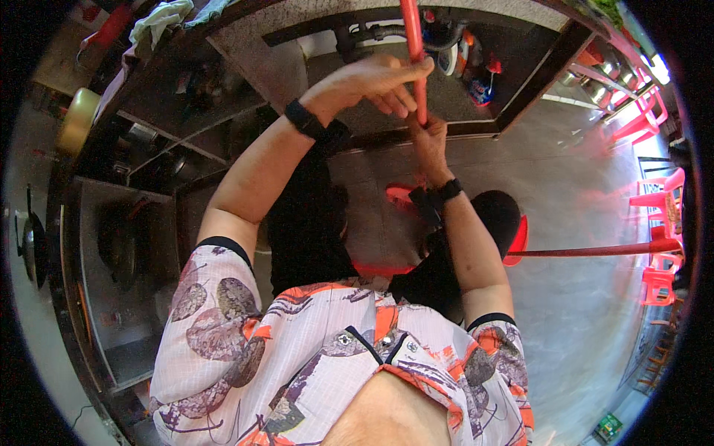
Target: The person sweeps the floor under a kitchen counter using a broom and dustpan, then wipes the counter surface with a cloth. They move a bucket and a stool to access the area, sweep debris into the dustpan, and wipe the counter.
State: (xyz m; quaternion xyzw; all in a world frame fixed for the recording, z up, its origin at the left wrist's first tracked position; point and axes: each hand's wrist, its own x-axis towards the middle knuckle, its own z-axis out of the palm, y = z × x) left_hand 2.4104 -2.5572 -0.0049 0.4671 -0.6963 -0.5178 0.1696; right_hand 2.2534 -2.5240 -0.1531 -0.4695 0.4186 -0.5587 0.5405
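A red pole (413, 33) rises from between my hands and runs out at the top of the head view, so its far end is hidden. My right hand (430, 139) is wrapped around its lower end. Higher up, my left hand (379, 83) loosely encircles the pole, its thumb lying across it and its fingers curled beside it. Both wrists wear black bands. Beyond my hands is an open cabinet space (357, 100) with a grey drain hose (390, 32) and several cleaning bottles (481, 89).
Another red pole (602, 251) extends rightward from a red piece (520, 241) by my knee. Red plastic chairs (658, 195) stand along the right. Metal pots (599, 92) sit at upper right. Dark shelves (184, 134) and a wok (34, 240) are on the left.
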